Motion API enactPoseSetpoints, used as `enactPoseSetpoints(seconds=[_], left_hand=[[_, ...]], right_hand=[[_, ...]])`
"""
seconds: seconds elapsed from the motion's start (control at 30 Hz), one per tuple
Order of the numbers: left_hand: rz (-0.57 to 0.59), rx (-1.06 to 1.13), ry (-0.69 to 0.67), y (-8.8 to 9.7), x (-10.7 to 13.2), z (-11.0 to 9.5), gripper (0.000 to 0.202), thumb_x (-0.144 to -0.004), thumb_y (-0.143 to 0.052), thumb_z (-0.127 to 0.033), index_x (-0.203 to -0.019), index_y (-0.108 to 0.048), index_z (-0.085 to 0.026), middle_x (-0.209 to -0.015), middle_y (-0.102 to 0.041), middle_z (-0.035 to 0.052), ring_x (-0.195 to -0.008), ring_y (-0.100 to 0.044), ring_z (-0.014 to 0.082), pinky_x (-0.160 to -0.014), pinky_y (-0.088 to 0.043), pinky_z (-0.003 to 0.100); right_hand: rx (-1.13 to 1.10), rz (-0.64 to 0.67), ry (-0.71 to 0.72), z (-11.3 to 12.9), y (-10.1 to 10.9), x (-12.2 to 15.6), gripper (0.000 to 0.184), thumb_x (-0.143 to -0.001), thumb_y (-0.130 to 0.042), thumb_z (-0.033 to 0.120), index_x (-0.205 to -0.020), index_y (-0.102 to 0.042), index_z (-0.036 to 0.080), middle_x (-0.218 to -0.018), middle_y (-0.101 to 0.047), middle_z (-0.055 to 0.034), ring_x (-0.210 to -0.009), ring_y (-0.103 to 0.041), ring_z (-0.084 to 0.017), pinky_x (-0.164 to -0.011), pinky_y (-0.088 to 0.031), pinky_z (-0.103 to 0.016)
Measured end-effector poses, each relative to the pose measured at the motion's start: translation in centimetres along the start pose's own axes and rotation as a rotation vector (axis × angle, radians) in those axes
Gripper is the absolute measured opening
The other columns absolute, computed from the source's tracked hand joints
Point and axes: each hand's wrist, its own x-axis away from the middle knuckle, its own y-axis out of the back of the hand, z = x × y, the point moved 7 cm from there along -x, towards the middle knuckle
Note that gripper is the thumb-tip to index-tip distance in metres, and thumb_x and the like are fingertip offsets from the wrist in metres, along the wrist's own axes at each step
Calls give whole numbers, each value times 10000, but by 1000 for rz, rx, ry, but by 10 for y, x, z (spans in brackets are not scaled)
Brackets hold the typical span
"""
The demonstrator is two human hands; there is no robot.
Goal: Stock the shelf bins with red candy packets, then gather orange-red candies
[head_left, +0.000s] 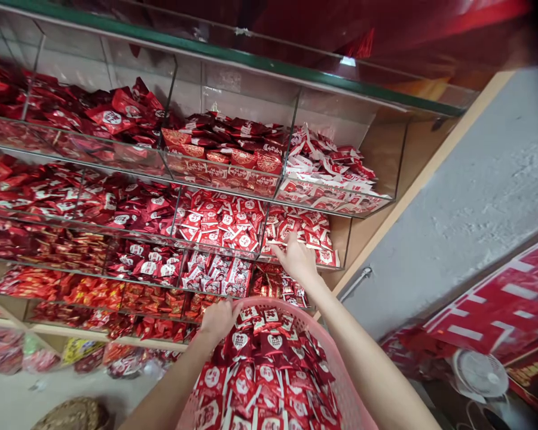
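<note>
Left hand [218, 321] gripping the pink perforated basket [341, 375] at its far-left rim, back of hand up. Right forearm [363, 358] extended along the basket's right side; right hand [297, 261] beyond its far rim, thumb spread from fingers. Both forearms bare.

Patchy grey wall [466, 209] right; wood-framed shelving [425, 140]; pale floor [9, 400], perhaps tiled.
</note>
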Motion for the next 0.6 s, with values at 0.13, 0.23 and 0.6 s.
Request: enactPoseSetpoints(seconds=[0.13,0.23,0.6], left_hand=[[-4,-9,3,0,-1,0,584,-875,-153,-509,-992,-561,-107,-812,-643,148,-768,-623,259,-631,-464,340],[4,-8,6,0,0,0,593,-875,-143,-511,-1004,-555,-104,-808,-640,145,-760,-622,255,-628,-464,336],[8,-16,8,-1,-2,0,582,-873,-149,-509,-1016,-547,-109,-837,-638,154,-789,-618,265,-651,-461,350]], right_hand=[[-22,73,-40,4,-10,-12,374,-789,-434,464,-998,-429,154,-921,-631,-148,-912,-568,-297,-769,-354,-413],[-62,86,-56,4,-15,-16,387,-750,-488,453,-998,-428,161,-929,-631,-132,-906,-576,-286,-735,-374,-384],[-145,-2,-104,-2,-13,-17,297,-720,-512,394,-942,-449,208,-836,-633,-57,-815,-586,-239,-651,-376,-315]])
